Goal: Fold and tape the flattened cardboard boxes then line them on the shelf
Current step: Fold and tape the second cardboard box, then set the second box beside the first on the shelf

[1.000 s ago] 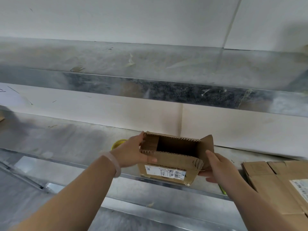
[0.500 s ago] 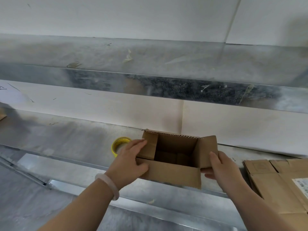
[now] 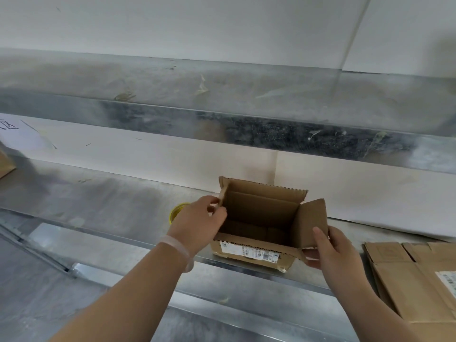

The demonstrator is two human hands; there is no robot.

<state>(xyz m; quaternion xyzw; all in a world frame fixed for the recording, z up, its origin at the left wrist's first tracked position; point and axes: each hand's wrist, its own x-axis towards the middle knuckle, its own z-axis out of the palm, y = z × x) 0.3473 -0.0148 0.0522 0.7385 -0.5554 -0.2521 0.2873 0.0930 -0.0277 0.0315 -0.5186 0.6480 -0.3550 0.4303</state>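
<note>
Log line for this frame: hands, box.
left hand: pinches left flap | right hand: grips right flap | box: upright on shelf, top open

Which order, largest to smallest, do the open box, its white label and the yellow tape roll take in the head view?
1. open box
2. white label
3. yellow tape roll, though the left hand hides most of it, so label versus roll is unsure.

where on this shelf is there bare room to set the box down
Widest bare stretch: shelf between tape roll and cardboard corner far left. Narrow gap between open box and flattened boxes. Crowded where left hand and right hand grip the box.
</note>
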